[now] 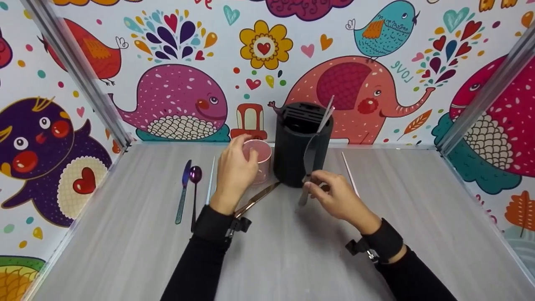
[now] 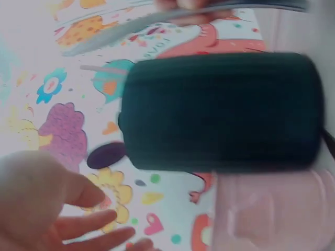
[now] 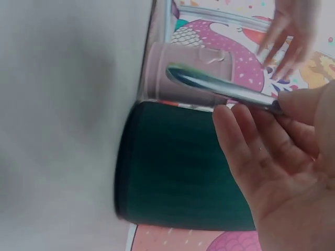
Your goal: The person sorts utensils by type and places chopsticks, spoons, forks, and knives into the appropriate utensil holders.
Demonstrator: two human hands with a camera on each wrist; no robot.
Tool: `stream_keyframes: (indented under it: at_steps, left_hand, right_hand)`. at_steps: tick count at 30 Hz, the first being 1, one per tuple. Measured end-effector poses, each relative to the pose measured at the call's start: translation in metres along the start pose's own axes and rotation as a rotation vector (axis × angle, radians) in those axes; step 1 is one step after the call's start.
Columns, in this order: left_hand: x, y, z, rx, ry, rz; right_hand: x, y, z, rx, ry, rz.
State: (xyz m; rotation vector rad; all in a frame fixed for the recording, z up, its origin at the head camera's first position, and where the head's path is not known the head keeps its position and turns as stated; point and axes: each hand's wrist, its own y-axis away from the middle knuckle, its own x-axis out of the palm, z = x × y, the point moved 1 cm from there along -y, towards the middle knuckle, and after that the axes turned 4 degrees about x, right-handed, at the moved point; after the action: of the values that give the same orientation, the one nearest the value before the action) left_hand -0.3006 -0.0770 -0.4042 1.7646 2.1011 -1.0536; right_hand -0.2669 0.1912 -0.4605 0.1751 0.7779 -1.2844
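My right hand (image 1: 336, 194) pinches a silver table knife (image 1: 309, 154) between thumb and fingers. It is held tilted in front of the dark green utensil holder (image 1: 294, 161), handle end low and blade up. In the right wrist view the knife's handle (image 3: 220, 88) juts past the fingertips. My left hand (image 1: 237, 165) hovers at the pink cup (image 1: 261, 167) just left of the holder. In the left wrist view its fingers (image 2: 86, 226) are spread and hold nothing. Thin pale sticks (image 1: 327, 115) stand in the holder, and a dark oval utensil end (image 2: 106, 155) shows beside its rim.
At left lie a blue-green knife (image 1: 183, 194), a purple spoon (image 1: 194, 179) and a pale stick (image 1: 211, 177). A gold-coloured knife (image 1: 261, 195) lies before the cup, partly behind the left wrist. Another thin stick (image 1: 350, 172) lies at right. Patterned walls (image 1: 292, 42) enclose the grey table (image 1: 292, 259).
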Motion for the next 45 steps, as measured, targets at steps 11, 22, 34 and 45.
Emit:
stream_keyframes:
  at_steps: [11, 22, 34, 45]
  left_hand:
    - [0.002, -0.007, 0.031, -0.107, 0.127, 0.303]
    - [0.017, -0.010, 0.050, -0.133, 0.030, 0.274]
    - [0.030, -0.003, 0.057, -0.126, -0.070, 0.190]
    - [0.032, -0.003, 0.061, -0.135, -0.078, 0.196]
  right_hand:
    - [0.013, -0.041, 0.049, -0.128, 0.023, -0.201]
    - [0.035, -0.087, 0.082, -0.200, 0.074, -0.345]
    - [0.085, -0.111, 0.069, 0.002, 0.169, -0.212]
    - [0.100, -0.114, 0.056, 0.160, 0.279, -0.102]
